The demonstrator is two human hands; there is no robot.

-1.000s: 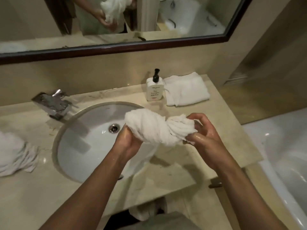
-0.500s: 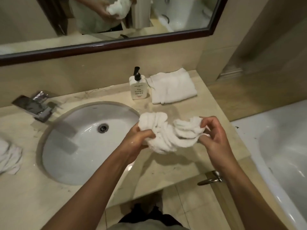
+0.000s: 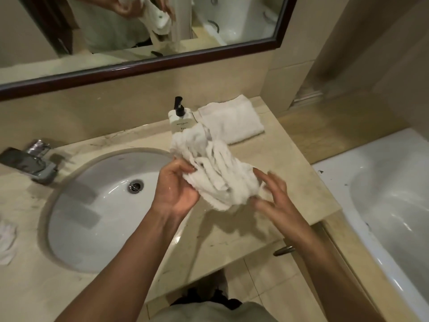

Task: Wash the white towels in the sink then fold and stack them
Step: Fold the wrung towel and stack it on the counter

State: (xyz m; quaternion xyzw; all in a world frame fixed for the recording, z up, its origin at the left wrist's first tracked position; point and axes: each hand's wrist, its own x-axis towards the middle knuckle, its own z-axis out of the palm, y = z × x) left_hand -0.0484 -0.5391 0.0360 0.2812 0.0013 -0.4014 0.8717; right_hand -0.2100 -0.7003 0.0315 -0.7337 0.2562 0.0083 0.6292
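I see a wrung, crumpled white terry towel held in the air above the beige marble counter, just right of the oval white sink basin. My left hand grips the towel's near left edge, its fingers curled into the folds. My right hand is blurred at the towel's lower right end, fingers spread and loosely bent; I cannot tell whether it pinches the cloth or only touches it. The two hands sit apart, with the bunched towel between them. The towel's upper end covers the lower part of a white soap bottle with a black pump standing at the back of the counter. Just right of that bottle lies a folded white towel, flat on the counter. A chrome tap stands left of the basin, and another rumpled white cloth lies at the counter's far left edge. A white bathtub is on the right.
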